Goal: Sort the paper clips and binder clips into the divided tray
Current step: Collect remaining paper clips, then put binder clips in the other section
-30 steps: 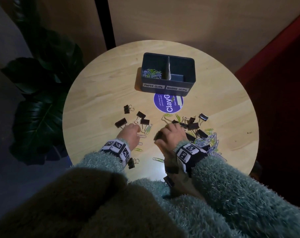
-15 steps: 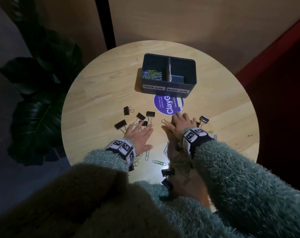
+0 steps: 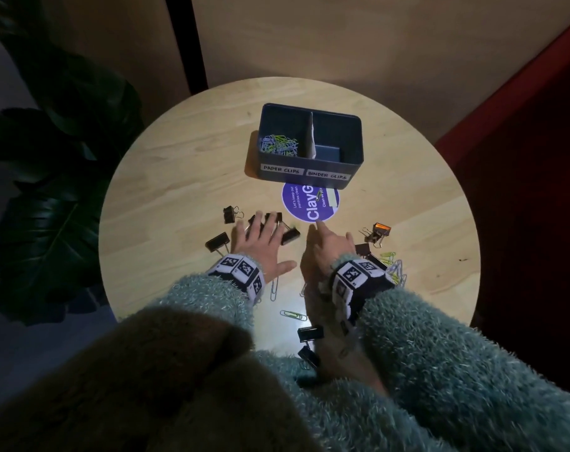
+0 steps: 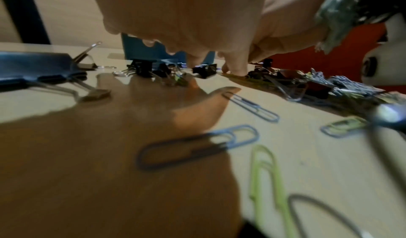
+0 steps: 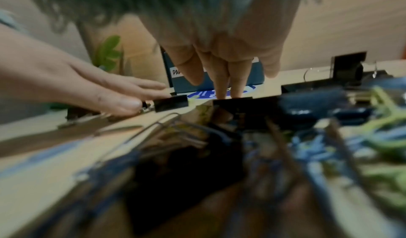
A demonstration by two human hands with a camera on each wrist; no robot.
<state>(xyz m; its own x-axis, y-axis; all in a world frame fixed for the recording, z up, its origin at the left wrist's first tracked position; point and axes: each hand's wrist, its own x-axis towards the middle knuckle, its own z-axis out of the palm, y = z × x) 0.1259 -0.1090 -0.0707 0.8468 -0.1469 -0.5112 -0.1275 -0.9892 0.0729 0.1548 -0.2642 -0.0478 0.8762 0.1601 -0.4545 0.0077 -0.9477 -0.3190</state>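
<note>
- Left hand (image 3: 261, 246) lies flat, fingers spread over black metal binder clips (image 3: 282, 228) on the round wooden worktop (image 3: 166, 190); grip released, nothing grasped.
- Right hand (image 3: 326, 246) is extended, fingertip at the purple round sticker (image 3: 296, 203); grip released.
- Dark blue divided tray (image 3: 352, 158) sits at 12 o'clock; coloured wire paper clips (image 3: 278, 145) lie in its left compartment.
- Mixed heap (image 3: 388, 259) at 3 o'clock: binder-clip handles are judged likely to snag paper clips, so missorting is risked.

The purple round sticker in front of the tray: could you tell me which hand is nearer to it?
Right. The right hand has a fingertip at the purple sticker's near edge; the left hand lies to its left, over binder clips.
</note>
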